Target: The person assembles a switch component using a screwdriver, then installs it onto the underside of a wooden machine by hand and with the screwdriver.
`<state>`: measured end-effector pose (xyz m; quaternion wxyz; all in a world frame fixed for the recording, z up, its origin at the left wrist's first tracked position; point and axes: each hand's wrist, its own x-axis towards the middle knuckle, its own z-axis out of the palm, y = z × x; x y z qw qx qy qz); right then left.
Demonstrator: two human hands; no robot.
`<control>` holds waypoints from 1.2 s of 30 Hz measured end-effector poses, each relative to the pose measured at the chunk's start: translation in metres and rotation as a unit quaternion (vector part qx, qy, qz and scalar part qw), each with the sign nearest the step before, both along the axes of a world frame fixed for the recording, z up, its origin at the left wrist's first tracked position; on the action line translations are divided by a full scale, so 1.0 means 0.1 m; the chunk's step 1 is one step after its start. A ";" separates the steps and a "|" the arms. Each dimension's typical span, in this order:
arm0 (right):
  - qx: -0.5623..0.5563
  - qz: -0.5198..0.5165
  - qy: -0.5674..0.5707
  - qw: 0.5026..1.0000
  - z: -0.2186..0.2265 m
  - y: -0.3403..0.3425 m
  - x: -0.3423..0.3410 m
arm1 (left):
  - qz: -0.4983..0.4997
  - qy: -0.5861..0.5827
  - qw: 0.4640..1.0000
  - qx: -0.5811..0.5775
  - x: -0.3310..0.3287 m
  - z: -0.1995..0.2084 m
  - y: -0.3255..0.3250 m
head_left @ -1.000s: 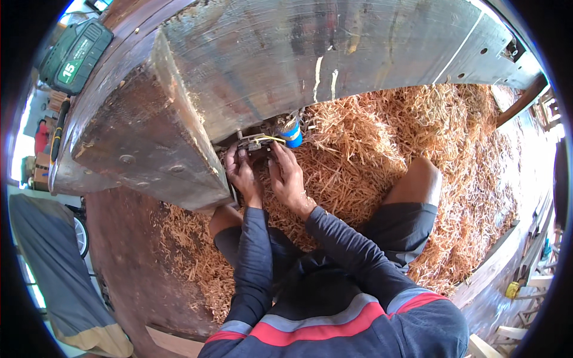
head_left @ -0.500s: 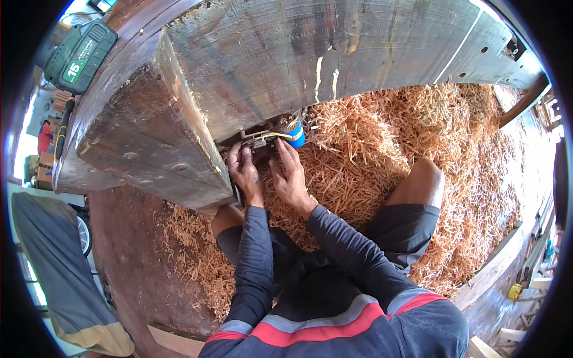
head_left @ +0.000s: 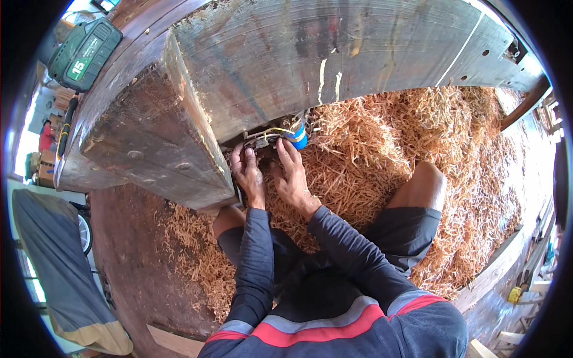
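Between my two hands is a small dark wired part (head_left: 261,143) with metal bits, low against the foot of a large machine-like body. My left hand (head_left: 250,179) pinches its left end, thumb on the near side. My right hand (head_left: 292,182) has its fingers bent against the right end, its thumb side partly hidden. A yellow wire (head_left: 276,129) arcs over the part to a blue cylinder (head_left: 299,137) just beyond my right fingertips. Exactly what kind of part this is cannot be made out.
A big curved grey-brown wooden body (head_left: 262,65) rises ahead, with a block (head_left: 149,131) jutting at left. Orange wood shavings (head_left: 358,161) are heaped around my knees. A green battery pack (head_left: 83,56) and a black-and-yellow handled tool (head_left: 67,126) are at upper left.
The scene sits slightly lower and to the right in the view. Both hands stay on the wired part, and its metal pieces look turned a little.
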<state>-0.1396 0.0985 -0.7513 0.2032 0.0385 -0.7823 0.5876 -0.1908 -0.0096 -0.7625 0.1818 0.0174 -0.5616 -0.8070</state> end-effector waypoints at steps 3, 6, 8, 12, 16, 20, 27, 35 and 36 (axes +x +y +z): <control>-0.062 0.015 -0.019 0.998 -0.04 -0.04 -0.02 | -0.014 0.015 1.000 0.003 0.00 0.01 -0.01; -0.073 -0.002 -0.020 0.997 -0.09 -0.07 -0.08 | -0.035 0.010 0.999 0.027 -0.05 -0.02 -0.05; -0.231 -0.013 -0.032 0.972 -0.13 -0.14 -0.12 | -0.004 0.000 0.999 -0.037 -0.08 -0.07 -0.06; -0.398 -0.076 -0.077 0.911 -0.04 -0.25 -0.16 | 0.030 -0.007 0.998 -0.055 -0.08 -0.07 -0.06; -0.426 -0.112 -0.093 0.893 -0.03 -0.35 -0.37 | 0.018 -0.026 0.999 0.035 -0.11 -0.06 -0.02; -0.407 -0.132 -0.105 0.898 -0.04 -0.41 -0.47 | 0.001 -0.030 0.995 0.100 -0.07 0.01 0.04; -0.488 -0.049 -0.115 0.864 -0.18 -0.31 -0.49 | 0.025 -0.051 0.997 0.052 -0.03 0.08 0.03; -0.395 -0.073 -0.104 0.910 -0.09 -0.32 -0.48 | 0.075 -0.041 0.994 0.073 -0.11 0.04 0.05; -0.395 -0.073 -0.107 0.909 -0.05 -0.30 -0.46 | 0.050 -0.059 0.990 0.120 -0.10 0.04 0.03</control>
